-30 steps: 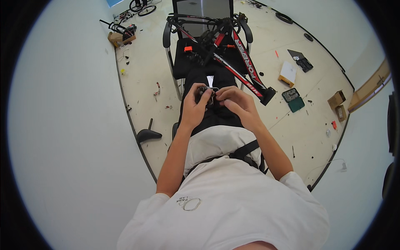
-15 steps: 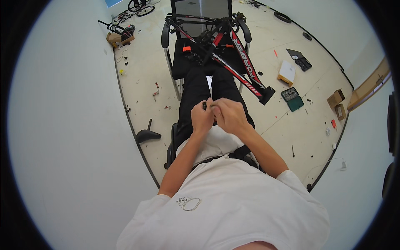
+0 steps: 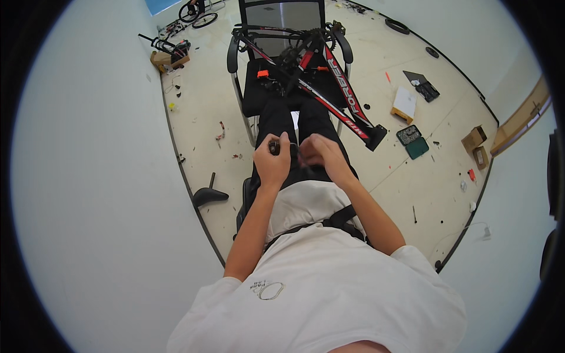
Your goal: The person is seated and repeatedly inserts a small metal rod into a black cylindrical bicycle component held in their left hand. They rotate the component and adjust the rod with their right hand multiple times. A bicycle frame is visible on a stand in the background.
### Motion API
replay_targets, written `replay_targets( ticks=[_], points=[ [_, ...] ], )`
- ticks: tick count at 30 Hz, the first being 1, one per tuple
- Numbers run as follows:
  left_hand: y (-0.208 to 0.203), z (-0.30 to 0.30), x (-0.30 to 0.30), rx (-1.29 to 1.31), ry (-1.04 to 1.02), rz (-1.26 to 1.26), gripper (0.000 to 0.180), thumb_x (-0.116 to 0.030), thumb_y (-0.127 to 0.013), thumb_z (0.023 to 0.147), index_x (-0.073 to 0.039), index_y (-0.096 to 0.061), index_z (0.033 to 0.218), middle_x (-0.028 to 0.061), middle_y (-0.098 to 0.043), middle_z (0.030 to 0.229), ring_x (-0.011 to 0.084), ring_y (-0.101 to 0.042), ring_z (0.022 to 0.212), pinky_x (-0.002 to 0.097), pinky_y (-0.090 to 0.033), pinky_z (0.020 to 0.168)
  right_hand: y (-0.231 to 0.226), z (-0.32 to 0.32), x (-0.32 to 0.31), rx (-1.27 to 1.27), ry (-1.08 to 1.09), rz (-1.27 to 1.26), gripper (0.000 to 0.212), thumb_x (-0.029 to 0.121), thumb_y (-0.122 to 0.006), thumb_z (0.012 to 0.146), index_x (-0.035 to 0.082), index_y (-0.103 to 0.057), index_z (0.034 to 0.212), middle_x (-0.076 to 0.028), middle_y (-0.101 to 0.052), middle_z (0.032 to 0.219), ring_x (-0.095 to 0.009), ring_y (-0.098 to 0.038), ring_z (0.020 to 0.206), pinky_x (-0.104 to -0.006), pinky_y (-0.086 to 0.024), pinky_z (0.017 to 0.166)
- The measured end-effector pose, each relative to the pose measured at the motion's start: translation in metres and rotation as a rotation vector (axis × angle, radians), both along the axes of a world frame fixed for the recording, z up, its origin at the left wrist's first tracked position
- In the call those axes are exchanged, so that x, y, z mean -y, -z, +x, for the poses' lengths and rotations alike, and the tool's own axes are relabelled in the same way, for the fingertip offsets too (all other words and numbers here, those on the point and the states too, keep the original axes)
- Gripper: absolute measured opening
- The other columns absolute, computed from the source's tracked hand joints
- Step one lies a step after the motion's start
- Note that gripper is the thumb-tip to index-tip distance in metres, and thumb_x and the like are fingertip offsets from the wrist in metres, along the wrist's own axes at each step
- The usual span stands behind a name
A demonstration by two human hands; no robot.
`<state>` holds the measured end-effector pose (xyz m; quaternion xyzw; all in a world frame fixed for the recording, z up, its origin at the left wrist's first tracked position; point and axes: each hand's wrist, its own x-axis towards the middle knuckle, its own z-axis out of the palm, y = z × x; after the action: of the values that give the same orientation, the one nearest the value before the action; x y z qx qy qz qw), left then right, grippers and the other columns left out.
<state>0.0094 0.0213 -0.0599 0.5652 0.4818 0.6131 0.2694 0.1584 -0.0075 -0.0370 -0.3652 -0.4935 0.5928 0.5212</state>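
I am gripping a small dark part [image 3: 274, 146] in my clenched left hand [image 3: 273, 165] over my lap while my right hand [image 3: 321, 154], fingers curled, is working at it, so my next move, I judge, needs steady, fine fingertip turning.

Bike workshop; bicycle frame [image 3: 329, 82], strewn tools

Pale floor [image 3: 412, 170], white walls [image 3: 94, 176], black chair [image 3: 282, 17].
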Motion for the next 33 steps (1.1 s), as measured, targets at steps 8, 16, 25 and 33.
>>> replay_targets(
  ticks=[8,16,25,33],
  points=[
    [-0.012,-0.004,0.002,-0.246,0.056,0.307,0.031,-0.018,-0.068,0.087,0.0,-0.052,0.068,0.0073,-0.046,0.054,0.0137,-0.039,0.049,0.0299,-0.035,0.047,-0.004,-0.022,0.021,-0.279,-0.219,-0.444,0.05,0.051,-0.042,0.1,0.016,-0.035,0.065,0.004,-0.028,0.046,-0.007,-0.02,0.033,-0.0226,-0.016,0.032],
    [-0.013,-0.002,0.003,-0.175,0.125,0.122,0.035,-0.022,-0.06,0.093,0.001,-0.049,0.069,0.0054,-0.039,0.053,0.0091,-0.035,0.051,0.03,-0.031,0.046,-0.006,-0.023,0.023,-0.283,-0.16,-0.382,0.047,0.04,-0.044,0.102,0.015,-0.035,0.064,0.004,-0.029,0.047,-0.007,-0.023,0.034,-0.024,-0.017,0.034],
    [-0.01,0.009,0.004,-0.028,0.16,-0.038,0.041,-0.029,-0.057,0.096,-0.001,-0.051,0.067,-0.0022,-0.043,0.054,0.0036,-0.038,0.05,0.0252,-0.031,0.044,0.022,-0.025,0.018,0.226,0.13,0.18,0.04,0.031,-0.042,0.104,0.006,-0.051,0.074,0.005,-0.043,0.055,-0.004,-0.037,0.044,-0.022,-0.028,0.041],
    [-0.035,0.0,0.009,0.404,0.286,-0.262,0.042,-0.035,-0.057,0.096,-0.006,-0.051,0.067,0.001,-0.052,0.057,0.0063,-0.045,0.045,0.0223,-0.031,0.039,-0.009,-0.001,0.019,0.0,-0.511,-0.048,0.032,0.024,-0.046,0.102,0.0,-0.054,0.082,-0.012,-0.063,0.067,-0.017,-0.061,0.052,-0.0269,-0.047,0.047]
  ],
)
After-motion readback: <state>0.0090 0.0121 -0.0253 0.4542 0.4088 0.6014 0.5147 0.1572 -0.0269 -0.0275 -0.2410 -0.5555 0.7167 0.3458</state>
